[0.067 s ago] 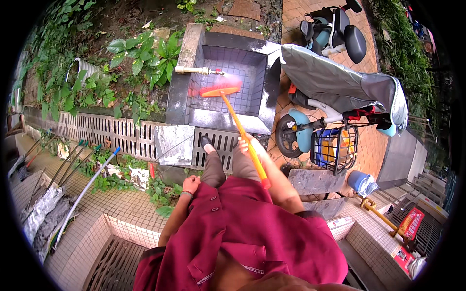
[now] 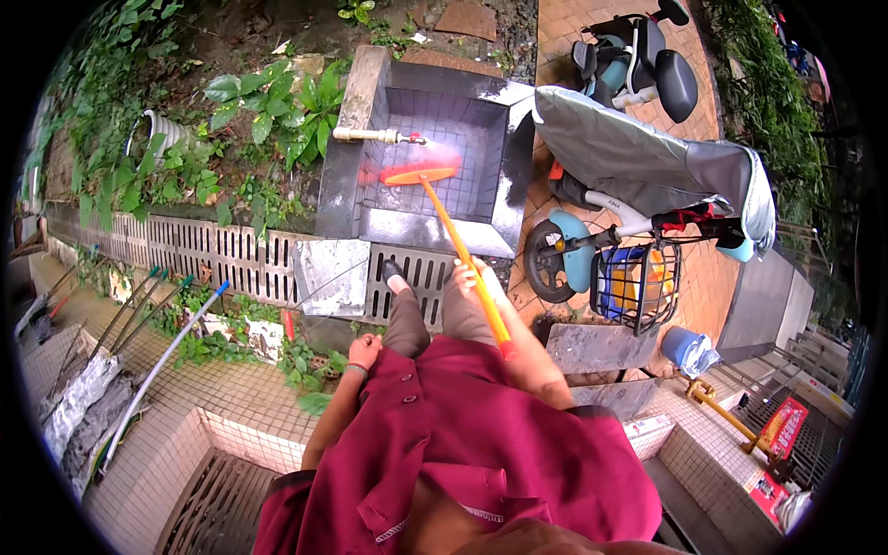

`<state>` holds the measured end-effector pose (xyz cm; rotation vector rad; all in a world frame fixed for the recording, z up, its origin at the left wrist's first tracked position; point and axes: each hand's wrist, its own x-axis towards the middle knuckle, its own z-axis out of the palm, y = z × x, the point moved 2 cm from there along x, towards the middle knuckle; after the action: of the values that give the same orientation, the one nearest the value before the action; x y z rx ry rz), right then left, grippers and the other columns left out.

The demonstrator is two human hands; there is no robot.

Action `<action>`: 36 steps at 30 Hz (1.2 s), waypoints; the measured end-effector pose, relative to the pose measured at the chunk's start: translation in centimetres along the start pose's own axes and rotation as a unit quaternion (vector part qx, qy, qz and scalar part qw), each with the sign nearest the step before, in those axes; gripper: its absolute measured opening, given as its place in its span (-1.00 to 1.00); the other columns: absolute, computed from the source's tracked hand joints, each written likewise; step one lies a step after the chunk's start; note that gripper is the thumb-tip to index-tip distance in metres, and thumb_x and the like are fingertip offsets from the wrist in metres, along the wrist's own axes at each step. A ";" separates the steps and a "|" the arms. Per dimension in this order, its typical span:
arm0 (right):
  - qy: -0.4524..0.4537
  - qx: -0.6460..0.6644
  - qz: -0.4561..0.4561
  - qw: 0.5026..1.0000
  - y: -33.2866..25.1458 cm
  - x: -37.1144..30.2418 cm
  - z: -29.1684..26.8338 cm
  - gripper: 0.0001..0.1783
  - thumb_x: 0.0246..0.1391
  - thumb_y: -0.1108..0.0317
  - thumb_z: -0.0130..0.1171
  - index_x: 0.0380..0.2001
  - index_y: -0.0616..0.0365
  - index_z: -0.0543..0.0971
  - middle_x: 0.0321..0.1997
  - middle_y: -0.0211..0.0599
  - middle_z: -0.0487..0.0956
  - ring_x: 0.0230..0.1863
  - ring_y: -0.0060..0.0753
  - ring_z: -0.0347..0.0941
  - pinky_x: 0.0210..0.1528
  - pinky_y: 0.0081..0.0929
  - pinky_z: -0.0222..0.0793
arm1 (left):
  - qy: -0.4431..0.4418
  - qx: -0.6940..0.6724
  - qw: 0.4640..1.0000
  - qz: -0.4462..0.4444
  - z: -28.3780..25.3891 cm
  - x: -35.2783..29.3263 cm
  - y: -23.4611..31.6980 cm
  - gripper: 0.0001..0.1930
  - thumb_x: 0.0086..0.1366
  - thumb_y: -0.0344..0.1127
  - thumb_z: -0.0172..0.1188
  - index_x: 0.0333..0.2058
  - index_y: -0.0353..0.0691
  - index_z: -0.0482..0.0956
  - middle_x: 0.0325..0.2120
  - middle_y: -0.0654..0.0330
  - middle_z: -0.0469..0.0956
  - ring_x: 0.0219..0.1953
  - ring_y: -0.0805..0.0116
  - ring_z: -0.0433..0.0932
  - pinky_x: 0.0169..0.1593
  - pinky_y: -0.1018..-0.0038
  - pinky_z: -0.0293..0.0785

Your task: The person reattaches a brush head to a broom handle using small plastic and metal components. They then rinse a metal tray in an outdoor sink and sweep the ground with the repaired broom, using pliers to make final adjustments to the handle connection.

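Note:
My right hand (image 2: 465,274) is wrapped round the orange-yellow handle of a broom (image 2: 450,225). The broom's red bristles are smeared, and its head is inside a tiled basin (image 2: 421,229) with dark, wet rims. Just above the head, a pale pipe with a tap (image 2: 379,135) sticks out over the basin. Water seems to spray onto the bristles, though the blur makes this unclear. My left hand (image 2: 363,351) hangs by my left thigh, its fingers curled and nothing visible in them.
Slotted drain covers (image 2: 264,264) and a loose grey slab (image 2: 333,277) lie by my feet. To the right stands a covered scooter (image 2: 647,139) with a wire basket (image 2: 638,289). A blue bucket (image 2: 683,347) is behind it. Leafy plants (image 2: 268,102) grow left of the basin.

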<state>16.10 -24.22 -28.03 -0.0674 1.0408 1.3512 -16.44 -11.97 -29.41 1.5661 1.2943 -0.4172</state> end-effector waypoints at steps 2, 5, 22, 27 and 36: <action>-0.139 0.080 0.028 0.987 -0.6 -1.2 -1.4 -0.62 0.13 0.17 -0.11 -0.19 0.34 0.32 -0.62 -0.52 0.23 -0.73 -0.71 0.13 -0.67 -0.73 0.11 | -0.020 0.010 1.000 0.015 0.8 0.6 2.3 -0.70 0.11 -0.13 0.11 -0.65 -0.22 0.50 -0.70 0.20 0.52 -0.60 0.42 0.47 -0.42 0.44 0.37; -0.096 -0.128 0.000 0.987 -2.2 -1.5 0.2 -0.63 0.17 0.18 -0.19 -0.20 0.34 0.33 -0.66 -0.56 0.21 -0.77 -0.71 0.12 -0.71 -0.71 0.07 | -0.022 -0.018 0.999 0.026 1.4 1.2 3.0 -0.71 0.11 -0.13 0.11 -0.63 -0.22 0.50 -0.70 0.20 0.51 -0.61 0.44 0.46 -0.42 0.46 0.36; 0.417 -0.880 -0.167 0.155 -5.9 -0.8 1.7 -0.65 -0.06 0.35 -0.12 -0.15 0.17 0.40 -0.48 -0.08 0.56 -0.49 -0.20 0.54 -0.35 -0.30 0.44 | 0.028 -0.074 0.997 0.008 -0.4 -0.3 2.2 -0.71 0.12 -0.17 0.11 -0.63 -0.26 0.50 -0.69 0.20 0.51 -0.60 0.52 0.42 -0.45 0.50 0.33; 0.412 -0.654 -0.183 0.608 -1.4 -0.6 -3.3 -0.77 0.10 0.19 -0.05 -0.32 0.12 0.36 -0.61 -0.31 0.40 -0.71 -0.46 0.34 -0.68 -0.47 0.30 | 0.057 -0.166 0.984 0.005 -3.1 -1.6 -0.9 -0.69 0.13 -0.15 0.10 -0.66 -0.24 0.49 -0.75 0.23 0.44 -0.66 0.52 0.34 -0.52 0.48 0.27; 0.260 -0.323 -0.124 0.901 0.5 -6.1 -4.6 -0.66 0.14 0.09 -0.08 -0.48 0.15 0.29 -0.73 -0.53 0.17 -0.81 -0.67 0.01 -0.79 -0.66 -0.05 | 0.017 -0.005 0.999 0.029 -2.1 1.2 -2.1 -0.68 0.09 -0.07 0.07 -0.59 -0.22 0.52 -0.65 0.07 0.52 -0.55 0.18 0.49 -0.37 0.35 0.39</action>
<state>13.92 -31.38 -26.48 -1.0752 0.9252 1.4198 -18.53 -9.79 -30.51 1.6056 1.2710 -0.3484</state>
